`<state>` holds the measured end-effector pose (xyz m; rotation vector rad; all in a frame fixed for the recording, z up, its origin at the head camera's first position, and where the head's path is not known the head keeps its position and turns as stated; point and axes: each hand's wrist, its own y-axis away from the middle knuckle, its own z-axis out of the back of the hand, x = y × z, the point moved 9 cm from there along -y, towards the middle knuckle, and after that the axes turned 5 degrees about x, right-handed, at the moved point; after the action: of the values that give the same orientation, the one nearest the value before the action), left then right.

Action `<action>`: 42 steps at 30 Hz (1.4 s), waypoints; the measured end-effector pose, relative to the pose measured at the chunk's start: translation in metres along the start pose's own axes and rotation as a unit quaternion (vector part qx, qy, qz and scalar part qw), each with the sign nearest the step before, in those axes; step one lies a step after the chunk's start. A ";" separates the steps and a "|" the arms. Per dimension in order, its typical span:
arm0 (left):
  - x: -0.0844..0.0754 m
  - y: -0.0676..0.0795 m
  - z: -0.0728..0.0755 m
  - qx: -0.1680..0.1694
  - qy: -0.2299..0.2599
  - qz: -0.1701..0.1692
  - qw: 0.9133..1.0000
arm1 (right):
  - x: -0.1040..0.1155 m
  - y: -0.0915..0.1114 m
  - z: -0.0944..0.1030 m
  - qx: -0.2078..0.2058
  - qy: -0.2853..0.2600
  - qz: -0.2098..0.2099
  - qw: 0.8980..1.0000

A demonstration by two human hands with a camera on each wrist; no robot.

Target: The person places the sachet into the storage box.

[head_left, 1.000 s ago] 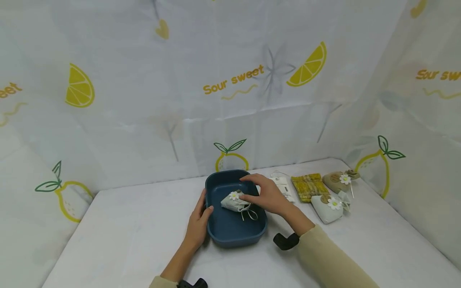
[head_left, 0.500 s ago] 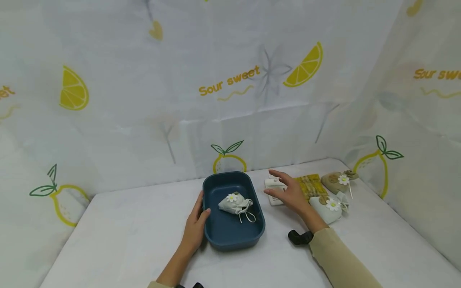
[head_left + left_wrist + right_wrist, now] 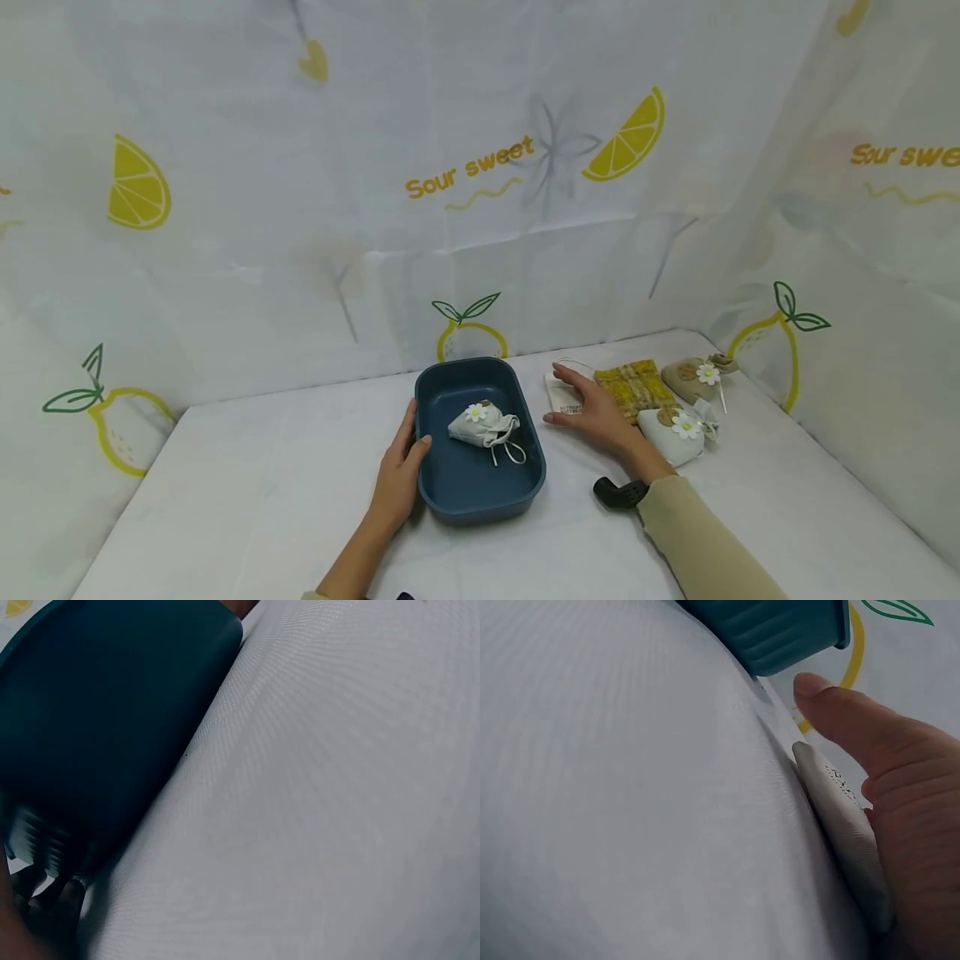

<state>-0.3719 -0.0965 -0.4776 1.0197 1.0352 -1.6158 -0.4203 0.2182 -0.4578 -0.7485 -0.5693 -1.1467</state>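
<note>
A dark blue rectangular tray (image 3: 480, 496) stands on the white cloth. Inside it lies a pale drawstring pouch (image 3: 474, 429) with a white daisy and a loose looped cord. My left hand (image 3: 397, 479) grips the tray's left wall, thumb over the rim and fingers along the outside; its fingertips (image 3: 56, 907) show dimly in the left wrist view. To the right of the tray, my right hand (image 3: 600, 417) reaches over a flat white printed pouch (image 3: 561, 396), thumb and fingers spread apart. In the right wrist view, the thumb (image 3: 847, 720) hovers apart from that pouch (image 3: 840, 825).
Beyond the right hand lie a yellow patterned pouch (image 3: 637, 387), a tan daisy pouch (image 3: 684, 379) and a pale daisy pouch (image 3: 667, 437). A white curtain with lemon prints (image 3: 472, 337) rises behind the table. A black wrist camera (image 3: 618, 493) sits on the right wrist.
My right hand has left the daisy pouch in the tray and moved right, over the white printed pouch. The left hand stays at the tray. The view has shifted slightly.
</note>
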 end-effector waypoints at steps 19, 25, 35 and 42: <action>-0.002 0.000 0.000 -0.001 -0.003 0.003 1.000 | -0.005 0.002 0.002 -0.008 0.153 -0.025 0.988; -0.001 -0.001 0.000 0.000 -0.006 0.007 1.000 | -0.002 0.004 0.005 -0.029 0.118 -0.021 0.992; -0.002 0.000 0.000 0.001 0.001 0.006 1.000 | 0.002 0.004 0.011 -0.069 0.068 -0.001 0.995; -0.002 0.000 0.000 0.001 -0.001 0.009 1.000 | -0.001 0.007 0.018 -0.114 0.014 -0.007 0.993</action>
<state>-0.3709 -0.0960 -0.4753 1.0250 1.0210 -1.6035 -0.4147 0.2341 -0.4488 -0.9245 -0.4248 -1.2462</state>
